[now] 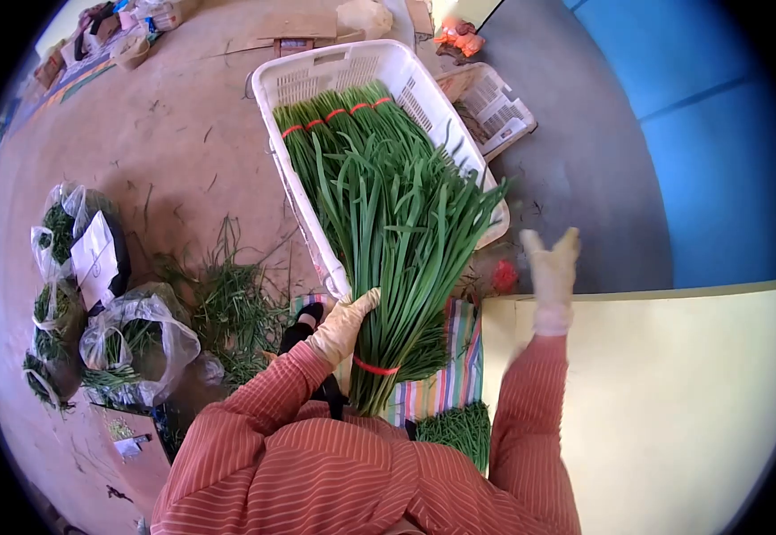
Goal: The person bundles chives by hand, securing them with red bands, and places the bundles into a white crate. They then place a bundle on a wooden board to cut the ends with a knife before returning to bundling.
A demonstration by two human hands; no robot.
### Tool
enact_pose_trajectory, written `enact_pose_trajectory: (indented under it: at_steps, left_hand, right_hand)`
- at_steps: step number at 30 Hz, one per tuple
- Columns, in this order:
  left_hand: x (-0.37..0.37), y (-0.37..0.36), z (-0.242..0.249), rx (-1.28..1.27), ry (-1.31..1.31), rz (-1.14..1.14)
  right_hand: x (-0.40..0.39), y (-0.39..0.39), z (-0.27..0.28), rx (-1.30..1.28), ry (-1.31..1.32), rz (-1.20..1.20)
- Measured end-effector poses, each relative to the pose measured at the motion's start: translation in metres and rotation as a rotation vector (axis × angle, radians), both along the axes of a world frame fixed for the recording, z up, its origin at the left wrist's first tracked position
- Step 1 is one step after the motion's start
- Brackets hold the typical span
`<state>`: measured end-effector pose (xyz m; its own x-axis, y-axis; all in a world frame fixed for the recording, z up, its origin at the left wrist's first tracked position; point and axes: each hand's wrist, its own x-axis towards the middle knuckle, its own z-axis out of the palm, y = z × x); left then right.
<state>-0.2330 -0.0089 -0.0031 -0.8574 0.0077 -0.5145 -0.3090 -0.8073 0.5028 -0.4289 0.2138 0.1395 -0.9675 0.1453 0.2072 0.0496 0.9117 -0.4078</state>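
Note:
My left hand, in a pale glove, is closed around the lower stems of a big bunch of garlic chives. A red band circles the stems below that hand. The leaf tips fan out over a white plastic crate. Inside the crate, several bundles of chives lie side by side, each with a red band. My right hand, also gloved and slightly blurred, is raised to the right of the crate. Its fingers are spread, with nothing in them.
A cream surface fills the lower right. Red string lies beside it. More greens rest by a striped cloth. Plastic bags of greens and loose leaves are at left. Another crate stands behind.

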Motion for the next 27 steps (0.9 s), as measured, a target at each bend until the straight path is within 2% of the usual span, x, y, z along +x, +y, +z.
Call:
enact_pose_trajectory:
  at_steps: [1, 4, 6, 7, 8, 10, 12, 14, 16, 19, 20, 21, 24, 26, 27]
  left_hand:
    - [0.001, 0.004, -0.003, 0.030, -0.041, -0.002]
    - [-0.003, 0.018, 0.011, -0.075, -0.037, 0.025]
    - [-0.003, 0.023, 0.015, -0.094, -0.006, 0.034]
    - [-0.002, 0.021, 0.018, -0.039, 0.014, 0.059]
    - [-0.002, 0.018, 0.021, 0.015, 0.034, 0.089]
    - [-0.004, 0.014, 0.026, -0.004, 0.009, 0.097]
    - [-0.004, 0.009, 0.023, -0.010, 0.028, -0.030]
    - [-0.006, 0.007, 0.014, 0.080, 0.019, -0.017]
    - [-0.007, 0.006, 0.006, 0.166, 0.007, -0.008]
    - [-0.008, 0.009, 0.004, 0.232, -0.024, 0.013]
    - [-0.008, 0.011, 0.000, 0.243, -0.042, 0.036]
    - [-0.009, 0.011, 0.001, 0.253, -0.061, 0.064]
    - [-0.011, 0.009, 0.007, 0.303, -0.105, 0.063]
    - [-0.012, 0.007, 0.006, 0.318, -0.088, 0.064]
    - [-0.013, 0.005, 0.007, 0.382, -0.085, 0.063]
  right_hand:
    - [0.019, -0.013, -0.009, 0.006, -0.011, -0.003]
    - [0.078, -0.084, -0.042, -0.382, -0.228, 0.479]
    - [0.072, -0.103, -0.046, -0.830, -0.335, 0.381]
    - [0.065, -0.100, -0.053, -0.879, -0.251, 0.280]
    - [0.058, -0.098, -0.056, -0.999, -0.358, 0.167]
    - [0.062, -0.091, -0.058, -1.084, -0.337, 0.148]
    - [0.066, -0.088, -0.060, -1.096, -0.286, 0.164]
    - [0.062, -0.087, -0.062, -1.112, -0.233, 0.184]
    - [0.057, -0.083, -0.065, -1.132, -0.247, 0.047]
    - [0.061, -0.084, -0.041, -1.041, -0.212, 0.104]
    - [0.065, -0.088, -0.028, -0.999, -0.201, 0.142]
    - [0.073, -0.090, -0.009, -1.111, -0.264, 0.244]
    - [0.082, -0.052, -0.031, -1.127, -0.379, 0.592]
    - [0.115, -0.007, -0.079, -0.688, -0.408, 0.529]
    - [0.138, 0.008, -0.092, -0.664, -0.554, 0.531]
